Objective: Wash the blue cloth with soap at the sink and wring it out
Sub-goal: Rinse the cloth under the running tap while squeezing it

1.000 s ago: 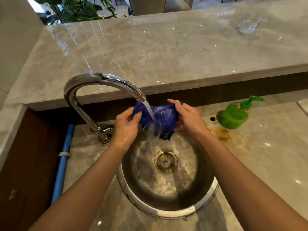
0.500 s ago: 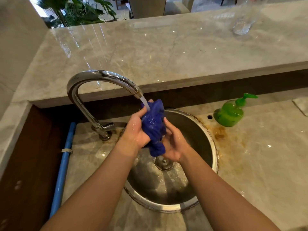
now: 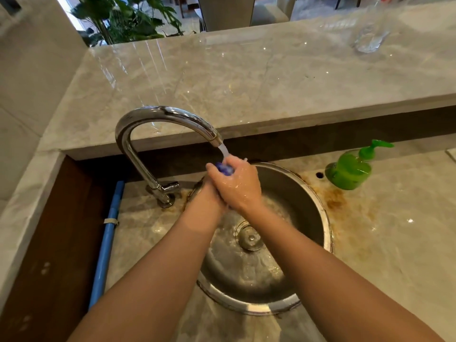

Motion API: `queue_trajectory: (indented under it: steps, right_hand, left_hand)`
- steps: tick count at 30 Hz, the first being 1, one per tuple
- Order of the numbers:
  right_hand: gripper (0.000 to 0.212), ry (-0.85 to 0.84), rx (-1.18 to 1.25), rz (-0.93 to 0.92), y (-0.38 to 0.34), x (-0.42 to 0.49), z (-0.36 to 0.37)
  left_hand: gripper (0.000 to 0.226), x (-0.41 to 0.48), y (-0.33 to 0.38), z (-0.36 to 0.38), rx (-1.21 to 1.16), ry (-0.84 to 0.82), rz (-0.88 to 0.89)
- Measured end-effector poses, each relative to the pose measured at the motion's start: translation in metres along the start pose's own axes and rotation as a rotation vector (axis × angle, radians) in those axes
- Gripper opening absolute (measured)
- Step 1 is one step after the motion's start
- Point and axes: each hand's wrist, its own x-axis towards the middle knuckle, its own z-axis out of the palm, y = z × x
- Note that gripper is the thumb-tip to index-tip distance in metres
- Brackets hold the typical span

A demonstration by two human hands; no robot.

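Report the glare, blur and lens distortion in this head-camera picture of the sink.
Head view: glare streaks and pinpoint glints on the marble counter, a highlight along the chrome faucet; head view, wide-angle bending bows the counter's edge; the glass in the top right corner is soft and smeared; the wet right hand shines and hides all but a sliver of the blue cloth.

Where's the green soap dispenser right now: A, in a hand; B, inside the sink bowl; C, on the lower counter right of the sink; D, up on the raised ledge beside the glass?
C: the green soap dispenser stands on the lower counter, just right of the sink rim.
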Motion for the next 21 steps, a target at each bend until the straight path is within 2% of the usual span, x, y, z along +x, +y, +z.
queue_trajectory:
  steps: [1,2,4,5,8,12,14,16,19,21]
  right_hand:
    - [0.03,0.087,-0.131,-0.045,0.004,0.004,0.006]
    - [0.03,0.133,-0.199,-0.051,0.011,0.012,0.007]
    - [0.026,0.094,-0.213,0.084,0.033,0.032,0.0]
    - [0.023,0.067,-0.133,0.236,0.048,0.043,-0.004]
    - [0.028,-0.025,0.201,0.72,0.073,0.046,-0.008]
    - [0.049,-0.271,0.796,0.944,0.08,0.023,-0.021]
    - [0.057,-0.415,1.01,0.931,0.084,0.014,-0.033]
    - [0.055,-0.493,1.101,0.871,0.09,0.01,-0.038]
    - [0.062,-0.47,1.325,0.728,0.095,0.016,-0.041]
    - [0.053,-0.447,1.435,0.617,0.092,0.023,-0.042]
  left_hand:
    - [0.062,0.007,-0.008,0.007,-0.127,-0.04,0.061]
    - [0.053,0.01,-0.011,0.001,-0.284,-0.045,0.015]
    - [0.035,0.012,-0.011,-0.001,-0.417,-0.12,-0.14]
    - [0.034,0.008,-0.005,-0.003,-0.459,-0.133,-0.196]
    - [0.025,0.009,-0.005,0.0,-0.395,-0.158,-0.158]
    - [0.018,0.009,-0.008,-0.011,-0.529,-0.26,-0.122]
    - [0.027,0.019,-0.011,-0.021,-0.595,-0.303,-0.089]
    - [0.04,0.028,-0.013,-0.031,-0.63,-0.304,-0.057]
    - [0.043,0.043,-0.017,-0.042,-0.742,-0.318,-0.095]
    - [0.043,0.049,-0.018,-0.044,-0.748,-0.309,-0.154]
